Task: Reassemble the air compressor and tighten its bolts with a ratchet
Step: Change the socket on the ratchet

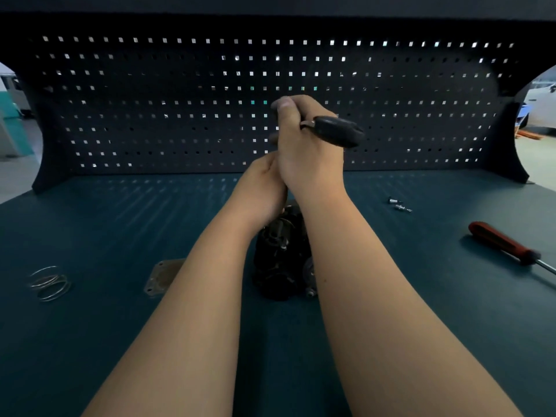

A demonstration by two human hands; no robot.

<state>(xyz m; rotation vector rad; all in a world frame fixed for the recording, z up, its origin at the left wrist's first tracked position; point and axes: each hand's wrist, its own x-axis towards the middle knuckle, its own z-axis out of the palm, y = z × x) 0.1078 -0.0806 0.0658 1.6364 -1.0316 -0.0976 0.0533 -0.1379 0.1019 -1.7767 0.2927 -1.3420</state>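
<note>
On the bench [120, 236], at centre, the air compressor [281, 257] sits dark and, we judge, only partly rebuilt: 2 fasteners [398, 204], a cover plate [164, 276] and rings [49, 282] lie loose nearby. Our right hand [310, 152] grips the ratchet [338, 131] above it; whether our left hand [261, 191] holds anything we cannot tell.

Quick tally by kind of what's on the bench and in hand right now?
Hand tools: 2 (ratchet in the right hand, red-handled screwdriver)
Small bolts: 2
Compressor body: 1
Flat plate: 1
Wire ring bundle: 1
Total: 7
</note>
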